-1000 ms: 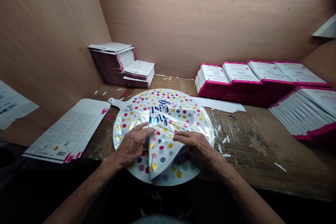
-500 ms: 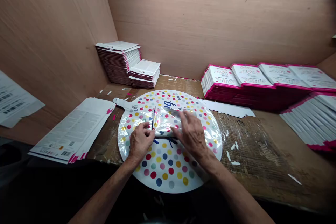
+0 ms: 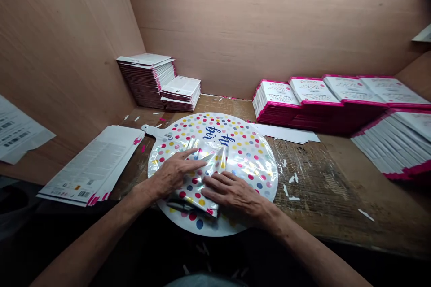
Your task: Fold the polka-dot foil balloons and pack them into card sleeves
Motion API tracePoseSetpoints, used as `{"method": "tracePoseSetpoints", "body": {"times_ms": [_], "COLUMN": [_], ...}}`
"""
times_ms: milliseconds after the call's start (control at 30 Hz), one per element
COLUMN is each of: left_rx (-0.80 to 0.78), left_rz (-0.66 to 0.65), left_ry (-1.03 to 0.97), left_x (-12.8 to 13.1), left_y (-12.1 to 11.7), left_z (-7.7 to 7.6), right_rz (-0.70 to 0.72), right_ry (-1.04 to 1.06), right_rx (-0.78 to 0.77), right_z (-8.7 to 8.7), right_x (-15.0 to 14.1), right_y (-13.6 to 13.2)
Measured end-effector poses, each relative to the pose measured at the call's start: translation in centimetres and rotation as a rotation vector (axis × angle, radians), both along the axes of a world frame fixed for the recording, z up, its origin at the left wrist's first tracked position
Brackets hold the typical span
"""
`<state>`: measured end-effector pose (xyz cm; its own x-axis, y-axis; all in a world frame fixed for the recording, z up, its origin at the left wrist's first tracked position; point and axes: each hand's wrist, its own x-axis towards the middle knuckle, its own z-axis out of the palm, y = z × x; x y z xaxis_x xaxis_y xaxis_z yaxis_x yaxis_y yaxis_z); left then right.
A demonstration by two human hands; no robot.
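A round white foil balloon (image 3: 249,157) with coloured dots and blue lettering lies flat, its tail (image 3: 150,131) pointing left. On top of it sits a folded dotted foil balloon (image 3: 198,190), a small shiny packet with a dark strip near its lower left. My left hand (image 3: 173,170) rests on the packet's left side, index and middle fingers stretched across its upper part. Flat against its right side lies my right hand (image 3: 232,193), fingers extended and close together. Both hands touch the packet without wrapping round it.
White printed sleeves (image 3: 90,161) lie fanned at the left. Stacked sleeves (image 3: 144,78) stand in the back left corner, and pink-edged packs (image 3: 313,98) fill the right side. White strips (image 3: 286,190) litter the cardboard-covered table (image 3: 323,206), with wooden walls (image 3: 256,22) behind.
The folded balloon has turned from lying crosswise to lying more lengthwise, nearer me. My left hand has gone from pinching its left end to lying on it; my right hand has come down flat.
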<state>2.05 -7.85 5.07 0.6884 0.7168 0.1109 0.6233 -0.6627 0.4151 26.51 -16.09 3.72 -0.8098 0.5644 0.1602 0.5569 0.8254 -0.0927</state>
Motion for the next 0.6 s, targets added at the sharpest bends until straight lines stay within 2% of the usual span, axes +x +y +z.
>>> {"method": "tracePoseSetpoints", "body": {"times_ms": [33,100,200,300,367,433,500,600], "left_rx": [-0.023,-0.06,-0.19,-0.306,-0.232,-0.055,0.099,0.171], "left_rz": [-0.003,0.056,0.214,0.442,0.616,0.763,0.842,0.879], "left_ry": [0.026,-0.012,-0.193,-0.373,-0.403,-0.34,-0.241,-0.169], "left_x": [-0.1,-0.4,-0.8,-0.2,0.7,1.6,2.2,2.4], "left_y": [0.2,0.1,-0.7,-1.5,-1.7,-1.9,-2.3,-3.1], "left_z": [-0.5,-1.5,-2.4,-2.9,-3.2,-3.7,-4.1,-4.7], "right_rz": [-0.023,-0.169,-0.578,-0.896,-0.997,-1.056,-1.073,-1.035], "right_ry": [0.054,0.21,0.446,0.455,0.321,0.144,0.001,-0.134], "right_rx": [-0.055,-0.189,-0.356,-0.361,-0.308,-0.263,-0.258,-0.285], "right_z": [-0.2,-0.7,-1.2,-1.3,-1.1,-0.7,-0.2,0.6], "right_x": [0.9,1.8,1.3,-0.4,-1.7,-2.8,-3.5,-4.0], "right_y": [-0.3,0.1,2.4,5.5,7.0,7.9,8.4,8.8]}}
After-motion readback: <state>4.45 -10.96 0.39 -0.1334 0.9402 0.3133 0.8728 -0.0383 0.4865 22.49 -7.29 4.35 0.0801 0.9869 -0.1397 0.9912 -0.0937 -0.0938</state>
